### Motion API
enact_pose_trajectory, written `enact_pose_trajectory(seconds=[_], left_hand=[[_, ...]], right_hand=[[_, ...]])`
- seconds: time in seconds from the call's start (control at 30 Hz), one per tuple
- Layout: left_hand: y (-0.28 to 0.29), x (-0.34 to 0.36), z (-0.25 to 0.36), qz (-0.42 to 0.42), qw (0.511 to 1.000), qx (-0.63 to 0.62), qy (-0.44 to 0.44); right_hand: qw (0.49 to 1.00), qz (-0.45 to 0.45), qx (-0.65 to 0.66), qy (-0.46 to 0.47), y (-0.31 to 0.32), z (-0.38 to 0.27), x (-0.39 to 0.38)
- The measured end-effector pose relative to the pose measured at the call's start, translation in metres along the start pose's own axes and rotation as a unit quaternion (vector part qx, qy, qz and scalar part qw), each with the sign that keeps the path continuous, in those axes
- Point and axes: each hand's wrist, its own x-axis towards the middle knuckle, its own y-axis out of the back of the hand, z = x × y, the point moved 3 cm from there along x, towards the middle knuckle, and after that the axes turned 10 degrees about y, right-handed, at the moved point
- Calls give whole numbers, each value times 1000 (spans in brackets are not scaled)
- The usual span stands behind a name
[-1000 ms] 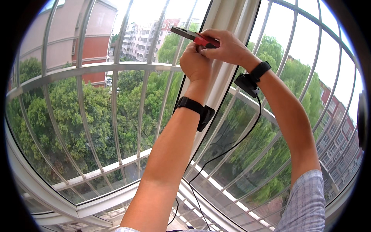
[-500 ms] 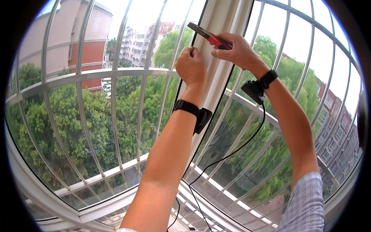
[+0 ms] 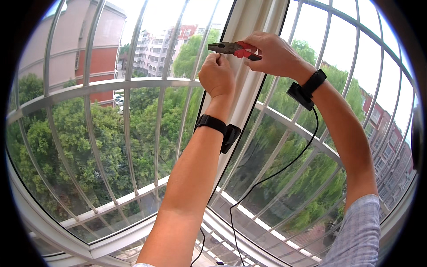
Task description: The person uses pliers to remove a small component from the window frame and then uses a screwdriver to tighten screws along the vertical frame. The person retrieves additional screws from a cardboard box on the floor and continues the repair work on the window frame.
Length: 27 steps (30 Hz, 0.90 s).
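My right hand [image 3: 275, 53] grips a pair of pliers [image 3: 229, 47] by the red and black handles. Their grey jaws point left, nearly level, just above the fingertips of my left hand [image 3: 217, 76]. That hand is raised and closed, thumb against fingers. A tiny dark bit shows at its fingertips, too small to name. Whether the jaws touch it, I cannot tell. Both hands are up in front of a cream window post [image 3: 249, 26].
Large window panes flank the post, with metal security bars [image 3: 120, 83] beyond them. Black wrist straps carry small devices [image 3: 230, 138]; a black cable [image 3: 284, 165] hangs from the right one. A white frame [image 3: 115, 249] runs below. Trees and buildings stand outside.
The pliers have swung from a slant to nearly level, their jaws coming down to just above my left fingertips. My right wrist has shifted slightly right; my left hand has barely moved.
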Motion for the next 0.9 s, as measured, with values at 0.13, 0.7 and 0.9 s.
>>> enact_pose_trajectory(seconds=[0.13,0.7,0.9], left_hand=[[1,-1,2,-21,999,17,27],[-6,4,-8,-17,995,-61,83],[-8,5,-12,-34,993,-68,90]], right_hand=[[991,-109,-62,-34,6,-5,6],[994,-99,-9,-54,-5,-10,5],[999,-42,13,-21,-10,-4,0]])
